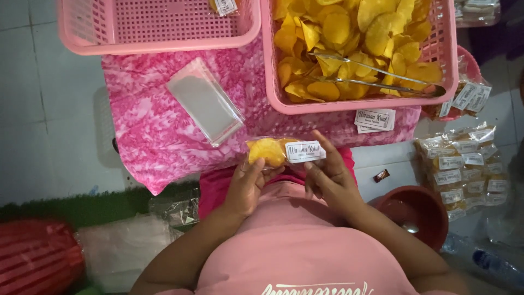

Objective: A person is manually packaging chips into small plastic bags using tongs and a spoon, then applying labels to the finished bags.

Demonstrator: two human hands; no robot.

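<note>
A small clear bag of yellow chips (268, 151) with a white paper label (304, 151) at its top is held between both hands, close to my chest. My left hand (244, 184) grips the bag's chip end from below. My right hand (328, 175) pinches the labelled end, fingers stretched along the label. Just beyond, a pink basket (355, 102) is heaped with yellow chips (349, 33), and metal tongs (371, 76) lie on top of them.
A stack of empty clear bags (204, 101) lies on the pink patterned cloth (158, 136). A second pink basket (158, 27) sits at the far left. Loose labels (375, 119), a pile of filled labelled bags (466, 164) and a red bowl (417, 210) are at my right.
</note>
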